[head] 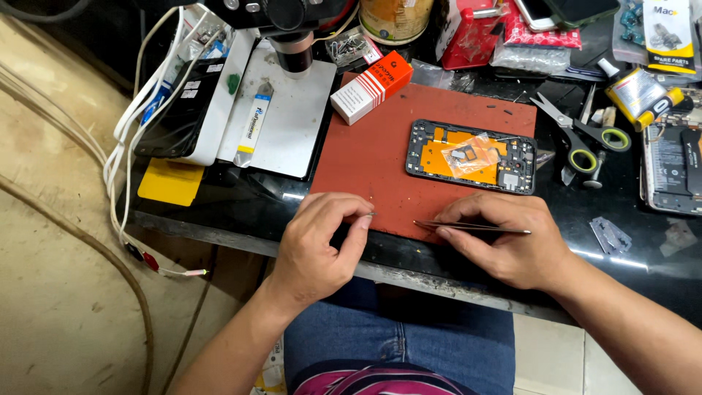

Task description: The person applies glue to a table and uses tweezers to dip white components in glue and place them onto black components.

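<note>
My left hand (322,245) rests at the front edge of a red work mat (380,153), thumb and forefinger pinched on a tiny part too small to make out. My right hand (504,238) holds thin metal tweezers (472,227), tips pointing left toward the left fingers. Beyond both hands an opened phone (472,156) lies on the mat, black frame and orange inner plate showing, with a small clear bag of parts (470,153) on top of it.
An orange and white box (371,86) sits at the mat's far left corner. A microscope with a white base plate (281,110) stands to the left, scissors (585,135) and another phone body (673,168) to the right. White cables (121,161) hang off the left edge.
</note>
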